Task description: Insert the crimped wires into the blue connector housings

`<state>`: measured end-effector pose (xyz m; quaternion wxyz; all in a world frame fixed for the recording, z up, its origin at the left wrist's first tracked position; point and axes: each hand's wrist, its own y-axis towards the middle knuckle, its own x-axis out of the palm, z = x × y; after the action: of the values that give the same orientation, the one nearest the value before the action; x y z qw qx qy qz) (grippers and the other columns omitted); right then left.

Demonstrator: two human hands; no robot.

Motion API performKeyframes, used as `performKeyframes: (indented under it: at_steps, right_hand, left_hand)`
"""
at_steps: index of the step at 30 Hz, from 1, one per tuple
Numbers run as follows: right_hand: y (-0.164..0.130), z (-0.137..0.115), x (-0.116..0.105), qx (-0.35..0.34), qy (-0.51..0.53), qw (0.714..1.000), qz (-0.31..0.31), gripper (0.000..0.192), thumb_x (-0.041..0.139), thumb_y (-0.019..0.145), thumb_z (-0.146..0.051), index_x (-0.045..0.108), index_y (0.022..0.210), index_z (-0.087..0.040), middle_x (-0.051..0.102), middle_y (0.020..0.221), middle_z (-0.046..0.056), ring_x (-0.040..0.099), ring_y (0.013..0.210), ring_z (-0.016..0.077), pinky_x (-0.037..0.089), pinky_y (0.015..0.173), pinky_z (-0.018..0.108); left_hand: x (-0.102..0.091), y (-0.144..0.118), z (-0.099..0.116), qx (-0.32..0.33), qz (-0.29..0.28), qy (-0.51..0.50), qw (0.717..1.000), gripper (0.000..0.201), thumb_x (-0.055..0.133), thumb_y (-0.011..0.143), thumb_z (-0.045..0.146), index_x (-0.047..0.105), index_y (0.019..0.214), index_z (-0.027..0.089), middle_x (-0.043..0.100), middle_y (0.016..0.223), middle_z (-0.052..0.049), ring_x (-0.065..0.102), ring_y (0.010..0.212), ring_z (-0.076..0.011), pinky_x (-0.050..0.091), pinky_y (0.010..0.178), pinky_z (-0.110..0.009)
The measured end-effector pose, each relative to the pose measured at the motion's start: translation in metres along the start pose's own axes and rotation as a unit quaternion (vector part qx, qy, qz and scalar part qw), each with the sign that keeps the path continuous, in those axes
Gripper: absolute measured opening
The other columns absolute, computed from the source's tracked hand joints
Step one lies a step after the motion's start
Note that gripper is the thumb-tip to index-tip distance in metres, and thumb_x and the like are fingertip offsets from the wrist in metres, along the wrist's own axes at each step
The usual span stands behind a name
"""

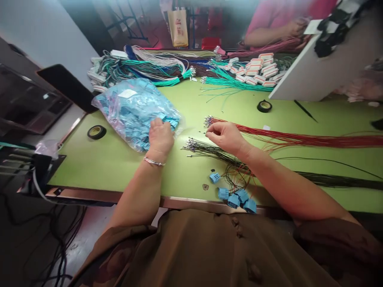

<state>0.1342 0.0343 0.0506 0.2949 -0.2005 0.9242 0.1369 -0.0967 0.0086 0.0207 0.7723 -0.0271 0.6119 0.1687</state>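
brown clothing point(209, 251) fills the near edge, your lap against the green table point(113, 159). your left hand point(160, 136) rests palm-down in the mouth of the clear plastic bag of blue connectors point(134, 109), fingers buried among them, so their grip cannot be told. your right hand point(225, 136) sits at the tips of the red wire bundle point(299, 139), thumb and fingers pinched together on a wire end. dark wire bundle point(215, 151) lies just below that hand. loose blue connectors point(236, 197) sit by the table's near edge. tape roll point(96, 132) lies left of the bag.
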Motion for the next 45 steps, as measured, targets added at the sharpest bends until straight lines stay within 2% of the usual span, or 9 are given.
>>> performKeyframes:
  at_steps: [3, 5, 6, 8, 11, 14, 20, 37, 45]
  right_hand:
    - [-0.006, 0.018, -0.004, 0.006, 0.013, 1.000, 0.017, 0.014, 0.059, 0.073, -0.022, 0.070, 0.068, -0.014, 0.059, 0.060, -0.001, 0.045, 0.056, 0.0086, 0.034, 0.057, 0.026]
    - [-0.009, 0.028, -0.008, 0.030, 0.057, 0.998, 0.013, 0.015, 0.059, 0.071, -0.023, 0.068, 0.064, -0.014, 0.058, 0.059, -0.001, 0.045, 0.057, 0.0087, 0.035, 0.058, 0.026]
    - [-0.011, 0.032, -0.010, 0.043, 0.084, 0.996, 0.007, 0.016, 0.059, 0.070, -0.024, 0.068, 0.062, -0.014, 0.057, 0.058, -0.001, 0.045, 0.057, 0.0090, 0.035, 0.059, 0.026]
    - [-0.013, 0.036, -0.014, 0.066, 0.129, 0.989, -0.002, 0.017, 0.058, 0.070, -0.026, 0.068, 0.062, -0.014, 0.058, 0.058, -0.001, 0.046, 0.059, 0.0097, 0.036, 0.060, 0.026]
    - [-0.017, 0.036, -0.017, 0.070, 0.160, 0.985, -0.016, 0.019, 0.059, 0.070, -0.029, 0.069, 0.064, -0.014, 0.057, 0.059, 0.000, 0.045, 0.060, 0.0101, 0.035, 0.060, 0.026]
    - [-0.020, 0.034, -0.017, 0.037, 0.169, 0.984, -0.035, 0.020, 0.059, 0.072, -0.031, 0.067, 0.066, -0.013, 0.053, 0.057, -0.002, 0.041, 0.057, 0.0085, 0.032, 0.057, 0.025]
    - [-0.027, 0.031, -0.016, -0.041, 0.082, 0.995, -0.027, 0.019, 0.059, 0.076, -0.029, 0.066, 0.068, -0.013, 0.048, 0.056, -0.004, 0.036, 0.053, 0.0067, 0.026, 0.052, 0.024]
    - [-0.036, 0.024, -0.011, -0.093, -0.067, 0.993, -0.026, 0.019, 0.056, 0.080, -0.026, 0.070, 0.071, -0.017, 0.052, 0.054, -0.003, 0.039, 0.053, 0.0082, 0.027, 0.056, 0.024]
    - [-0.035, 0.024, -0.015, -0.163, -0.244, 0.956, -0.016, 0.024, 0.050, 0.088, -0.025, 0.070, 0.076, -0.018, 0.067, 0.070, 0.004, 0.050, 0.063, 0.0133, 0.027, 0.060, 0.028]
  left_hand:
    - [-0.006, -0.002, -0.003, 0.005, 0.023, -0.096, 0.995, 0.029, 0.063, 0.081, 0.021, 0.070, 0.105, 0.006, 0.064, 0.110, -0.022, 0.053, 0.119, -0.0389, 0.039, 0.106, -0.053]
    - [-0.011, -0.009, 0.002, -0.005, 0.030, -0.252, 0.967, 0.032, 0.066, 0.080, 0.024, 0.070, 0.108, 0.009, 0.068, 0.101, -0.016, 0.062, 0.105, -0.0323, 0.045, 0.100, -0.050]
    - [-0.014, -0.013, 0.008, -0.012, 0.014, -0.357, 0.934, 0.034, 0.067, 0.079, 0.026, 0.069, 0.109, 0.011, 0.069, 0.096, -0.012, 0.065, 0.097, -0.0279, 0.049, 0.095, -0.046]
    - [-0.016, -0.024, 0.023, -0.038, -0.062, -0.554, 0.829, 0.036, 0.068, 0.078, 0.026, 0.069, 0.112, 0.014, 0.068, 0.087, -0.007, 0.067, 0.084, -0.0199, 0.054, 0.083, -0.036]
    - [-0.014, -0.038, 0.047, -0.095, -0.195, -0.705, 0.675, 0.039, 0.067, 0.077, 0.019, 0.068, 0.115, 0.012, 0.067, 0.081, -0.005, 0.064, 0.071, -0.0125, 0.052, 0.064, -0.023]
    - [-0.005, -0.043, 0.059, -0.128, -0.263, -0.738, 0.607, 0.038, 0.067, 0.080, 0.019, 0.064, 0.117, 0.013, 0.068, 0.079, -0.005, 0.062, 0.064, -0.0105, 0.048, 0.055, -0.019]
    - [0.010, -0.043, 0.060, -0.136, -0.297, -0.742, 0.585, 0.020, 0.072, 0.083, 0.029, 0.066, 0.092, 0.012, 0.068, 0.078, -0.006, 0.063, 0.064, -0.0096, 0.049, 0.057, -0.018]
    - [0.015, -0.045, 0.060, -0.123, -0.316, -0.744, 0.576, 0.039, 0.078, 0.075, 0.044, 0.074, 0.091, 0.009, 0.065, 0.071, -0.003, 0.054, 0.048, -0.0035, 0.039, 0.039, -0.012]
    - [0.009, -0.044, 0.057, -0.137, -0.333, -0.734, 0.576, 0.035, 0.084, 0.066, 0.014, 0.076, 0.100, 0.009, 0.071, 0.078, -0.005, 0.062, 0.057, -0.0053, 0.051, 0.055, -0.013]
